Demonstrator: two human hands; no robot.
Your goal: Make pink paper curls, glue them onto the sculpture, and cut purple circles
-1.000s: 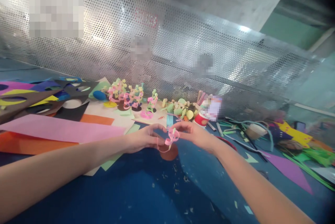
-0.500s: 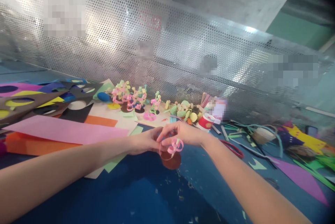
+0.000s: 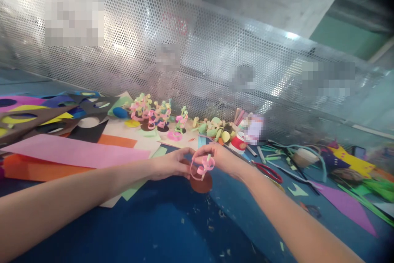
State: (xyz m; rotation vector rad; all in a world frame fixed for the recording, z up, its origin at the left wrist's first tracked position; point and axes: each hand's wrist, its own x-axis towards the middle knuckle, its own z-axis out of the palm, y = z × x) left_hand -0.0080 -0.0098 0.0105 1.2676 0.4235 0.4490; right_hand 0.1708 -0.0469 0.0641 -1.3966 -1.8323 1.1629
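Observation:
A brown paper disc (image 3: pixel 201 185) carries a small ornament of curled pink paper strips (image 3: pixel 207 166), just above the blue table in front of me. My right hand (image 3: pixel 215 154) reaches over from the right, its bent fingers closed at the top of the larger pink loop. To the left of the loop is my left hand (image 3: pixel 172 165), with thumb and forefinger spread apart and the thumb tip close beside the strip. Whether that thumb touches the paper I cannot tell. The right fingertips are partly hidden behind the curls.
Finished paper-curl ornaments (image 3: pixel 150 111) stand at the back, near a perforated metal screen (image 3: pixel 197 70). Coloured sheets, among them a pink one (image 3: pixel 80 150), lie to the left. On the right are red-handled scissors (image 3: pixel 269 172), a red-and-white can (image 3: pixel 238 143) and paper scraps.
My left fingers have drawn slightly away from the right ones, opening a gap between thumb and forefinger. The right hand stays at the pink loop. The view has shifted slightly.

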